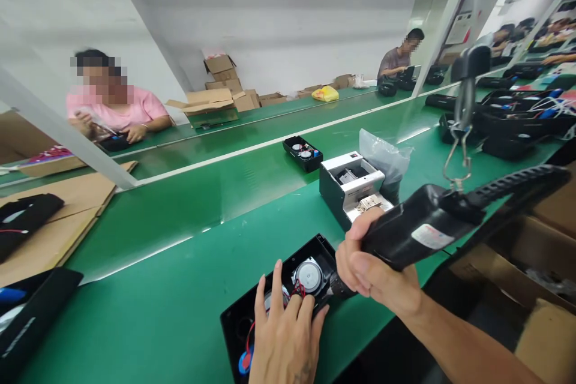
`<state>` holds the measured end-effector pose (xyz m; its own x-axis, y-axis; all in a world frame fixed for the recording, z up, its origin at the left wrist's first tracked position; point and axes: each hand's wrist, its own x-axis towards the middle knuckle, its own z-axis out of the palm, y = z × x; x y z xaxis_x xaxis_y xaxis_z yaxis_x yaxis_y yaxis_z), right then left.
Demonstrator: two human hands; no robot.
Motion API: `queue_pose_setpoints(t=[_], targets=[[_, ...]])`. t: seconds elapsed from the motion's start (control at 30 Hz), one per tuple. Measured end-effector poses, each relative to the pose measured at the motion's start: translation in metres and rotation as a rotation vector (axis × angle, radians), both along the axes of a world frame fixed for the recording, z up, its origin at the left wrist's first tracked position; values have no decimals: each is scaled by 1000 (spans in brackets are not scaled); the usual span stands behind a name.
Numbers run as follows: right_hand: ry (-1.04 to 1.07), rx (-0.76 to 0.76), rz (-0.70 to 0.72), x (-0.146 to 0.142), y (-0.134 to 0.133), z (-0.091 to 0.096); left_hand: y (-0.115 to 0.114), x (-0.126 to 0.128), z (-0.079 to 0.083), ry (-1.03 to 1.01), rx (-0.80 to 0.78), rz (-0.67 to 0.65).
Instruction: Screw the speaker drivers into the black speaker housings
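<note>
My right hand (366, 267) is wrapped around a black electric screwdriver (432, 225) that hangs from a metal hook (458, 159), its tip pointing down into an open black speaker housing (288, 285). My left hand (285, 336) lies flat on that housing with fingers spread, beside a round silver speaker (309, 276) and red wires (297, 290). The housing rests on the green conveyor belt (180, 288) at the near edge.
A white and black screw feeder box (348, 186) and a plastic bag (384, 159) stand behind the housing. Another open black housing (303, 152) lies further up the belt. Cardboard boxes (216, 102), black parts at left, and several seated people line the far side.
</note>
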<state>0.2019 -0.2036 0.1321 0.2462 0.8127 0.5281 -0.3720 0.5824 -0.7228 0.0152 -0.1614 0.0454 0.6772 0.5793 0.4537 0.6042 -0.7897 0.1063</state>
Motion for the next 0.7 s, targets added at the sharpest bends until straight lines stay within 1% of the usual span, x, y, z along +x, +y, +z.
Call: queue_pose_setpoints(t=[0.1, 0.4, 0.47, 0.57, 0.7], targets=[[-14, -12, 18, -6, 5, -5, 0, -1, 1, 18, -13, 0], [-56, -58, -5, -13, 13, -8, 1, 0, -3, -31, -32, 3], [-109, -61, -31, -14, 12, -9, 2, -1, -5, -16, -9, -6], [-254, -62, -95, -17, 8, -8, 5, -4, -11, 35, 33, -42], [-462, -68, -114, -20, 5, -5, 10, -8, -19, 25, 85, -80]])
